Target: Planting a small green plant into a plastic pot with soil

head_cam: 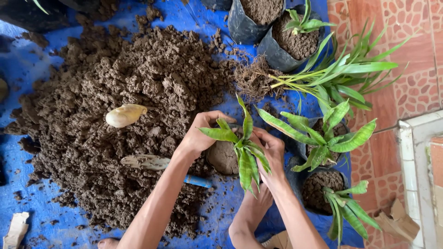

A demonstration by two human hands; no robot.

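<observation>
Hands: you have two in view. Your left hand (200,133) cups the near-left rim of a small soil-filled bag (223,157), its fingers curled over the edge. Your right hand (271,150) presses against the bag's right side, its fingers closed about the base of the seedling (243,150).
Seedling: one, with mottled green leaves, upright in the bag between your palms.
Potted bags: four others with soil, two at the top edge (277,32) and two just right of your right hand (323,161), each of the right pair holding a leafy plant.
Loose plants: one bare-rooted bunch (318,76) lies on the tarp, its roots pointing toward the soil heap.
Soil heap: one large mound (124,115) fills the tarp's left and middle.
Tools: one trowel (161,166) with a blue handle lies by your left forearm; one pale rounded object (124,115) rests on the mound.
Edges: the blue tarp (27,203) ends at red patterned tiles (415,60) on the right.
Open room: bare tarp lies at lower left.
</observation>
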